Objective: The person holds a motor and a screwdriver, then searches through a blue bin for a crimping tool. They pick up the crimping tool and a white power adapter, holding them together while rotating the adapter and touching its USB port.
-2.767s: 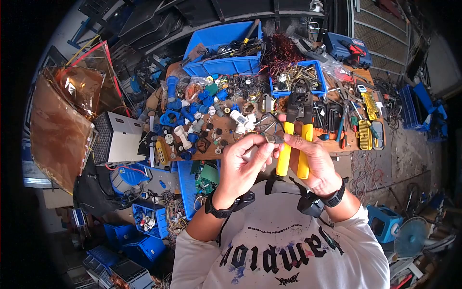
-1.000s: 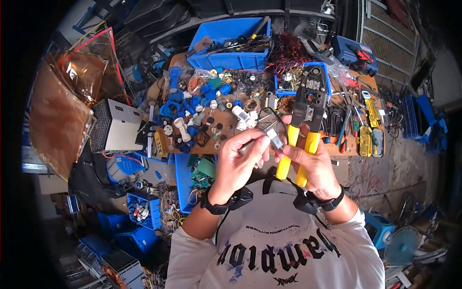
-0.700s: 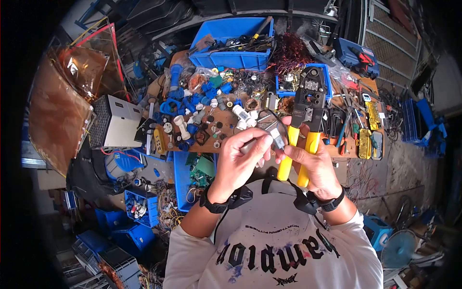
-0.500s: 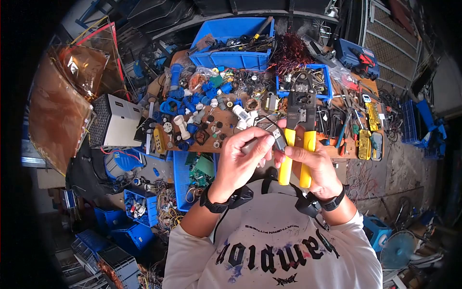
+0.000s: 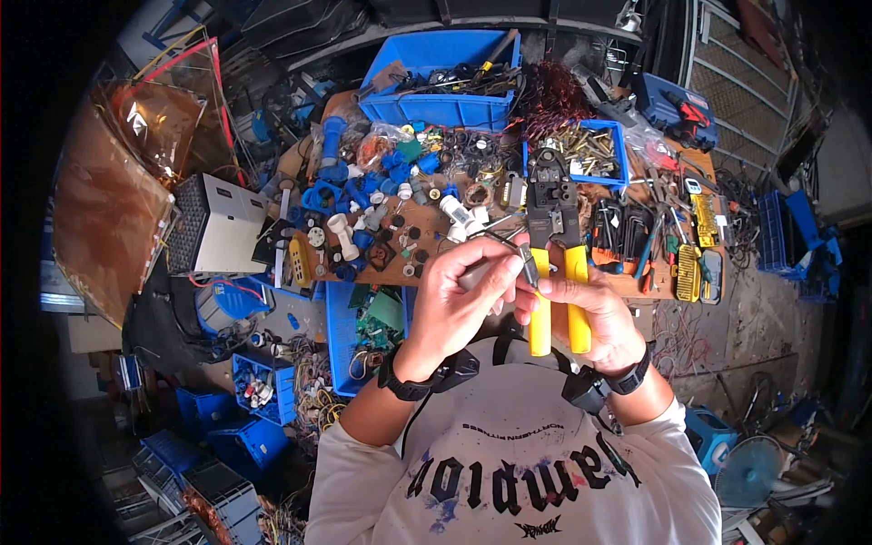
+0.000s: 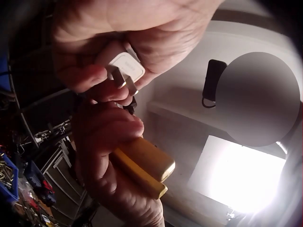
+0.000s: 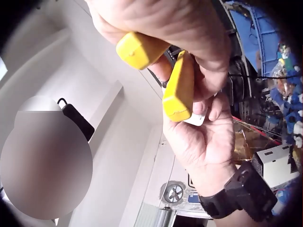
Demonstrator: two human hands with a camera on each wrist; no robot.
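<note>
My left hand (image 5: 459,295) pinches a grey USB plug (image 5: 529,265) with a dark cable between thumb and fingers. A white wall charger (image 6: 129,65) with two flat metal prongs is tucked in the same hand, as the left wrist view shows. My right hand (image 5: 604,318) grips black-headed crimping pliers (image 5: 552,207) by their yellow handles (image 5: 578,309), which stand apart, the head pointing away from me. The right thumb reaches across the near handle to the end of the USB plug. Both hands meet in front of my chest, over the bench's near edge.
Behind the hands, the wooden bench (image 5: 392,265) carries blue and white plastic fittings. A large blue bin (image 5: 436,111) of tools stands at the back, beside a smaller blue tray (image 5: 623,163) of metal parts. Hand tools and yellow bit cases (image 5: 688,272) lie right.
The pliers have swung left and straightened, uncovering more of the small blue tray. The USB plug has turned, so its broad metal face shows less. Both hands keep their holds.
</note>
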